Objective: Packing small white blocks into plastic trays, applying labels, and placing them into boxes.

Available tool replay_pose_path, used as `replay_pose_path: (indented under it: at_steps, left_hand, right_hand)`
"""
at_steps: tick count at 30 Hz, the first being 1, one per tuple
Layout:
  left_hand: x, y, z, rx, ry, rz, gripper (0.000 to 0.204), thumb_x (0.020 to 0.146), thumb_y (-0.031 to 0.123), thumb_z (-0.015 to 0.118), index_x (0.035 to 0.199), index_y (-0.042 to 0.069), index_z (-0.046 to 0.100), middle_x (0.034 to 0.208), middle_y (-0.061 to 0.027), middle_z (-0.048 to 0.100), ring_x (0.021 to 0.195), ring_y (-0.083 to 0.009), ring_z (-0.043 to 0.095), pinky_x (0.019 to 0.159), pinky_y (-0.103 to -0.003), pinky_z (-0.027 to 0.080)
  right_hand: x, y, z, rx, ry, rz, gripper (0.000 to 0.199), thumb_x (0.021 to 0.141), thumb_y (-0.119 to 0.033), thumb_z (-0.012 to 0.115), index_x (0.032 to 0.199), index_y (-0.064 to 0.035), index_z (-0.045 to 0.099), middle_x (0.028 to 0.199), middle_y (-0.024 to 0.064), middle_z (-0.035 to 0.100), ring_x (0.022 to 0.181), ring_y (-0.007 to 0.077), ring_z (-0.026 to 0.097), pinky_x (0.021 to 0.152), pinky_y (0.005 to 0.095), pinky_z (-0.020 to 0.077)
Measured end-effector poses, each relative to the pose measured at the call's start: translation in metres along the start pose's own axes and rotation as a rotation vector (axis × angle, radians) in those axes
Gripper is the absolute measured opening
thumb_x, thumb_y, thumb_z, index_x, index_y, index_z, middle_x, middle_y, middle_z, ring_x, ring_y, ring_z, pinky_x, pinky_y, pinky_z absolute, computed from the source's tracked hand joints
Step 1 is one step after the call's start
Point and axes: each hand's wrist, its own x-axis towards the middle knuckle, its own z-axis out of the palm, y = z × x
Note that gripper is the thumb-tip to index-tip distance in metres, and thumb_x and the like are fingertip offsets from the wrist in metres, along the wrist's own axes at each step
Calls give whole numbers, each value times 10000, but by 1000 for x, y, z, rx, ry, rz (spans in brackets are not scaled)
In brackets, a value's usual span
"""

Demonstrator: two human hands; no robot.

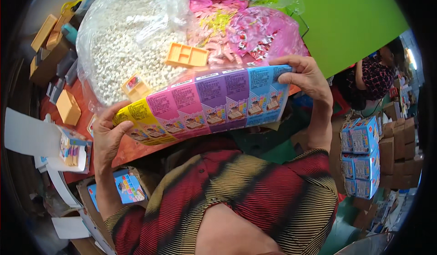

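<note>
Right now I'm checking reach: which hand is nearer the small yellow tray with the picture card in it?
Left. The left hand grips the box row's yellow end just below the small yellow tray; the right hand holds the far blue end.

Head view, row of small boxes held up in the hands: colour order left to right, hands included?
Left hand → yellow boxes → pink boxes → purple boxes → blue boxes → right hand. Each hand grips one end of the row.
</note>
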Motion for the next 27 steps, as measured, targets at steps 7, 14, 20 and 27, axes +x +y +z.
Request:
replay_pose_path:
  at_steps: [7, 14, 20, 27]
  left_hand:
    - [-31, 21, -17, 24, -64, -224, 304, 690, -1, 567, 983, -41, 497, 862, -60, 571, 754, -104, 539, 659, -209, 438]
    - [-14, -12, -20, 226, -107, -458, 211, 683, 120, 567, 849, -4, 528, 649, -34, 554, 545, -108, 539, 463, -216, 433]
    - [11, -60, -33, 405, -157, -652, 217, 673, 136, 596, 858, 28, 558, 670, -6, 544, 591, -83, 517, 471, -220, 419]
    - [5, -56, 4, 424, -230, -366, 258, 655, 137, 618, 855, -7, 544, 691, -47, 551, 640, -101, 505, 575, -237, 410]
  right_hand:
    - [3, -14, 8, -45, -160, 333, 148, 688, -62, 591, 813, -4, 538, 656, -25, 524, 556, 34, 486, 472, 167, 395]
    - [51, 38, 29, -227, -280, 324, 165, 708, -179, 602, 683, -44, 510, 541, -29, 480, 453, 43, 463, 384, 192, 372]
    - [87, 90, 45, -236, -383, 340, 197, 720, -230, 599, 678, -57, 516, 504, 2, 498, 387, 78, 475, 335, 197, 373]
    - [87, 102, 58, -254, -364, 342, 187, 727, -218, 591, 683, -53, 516, 498, -4, 491, 393, 74, 475, 337, 197, 373]
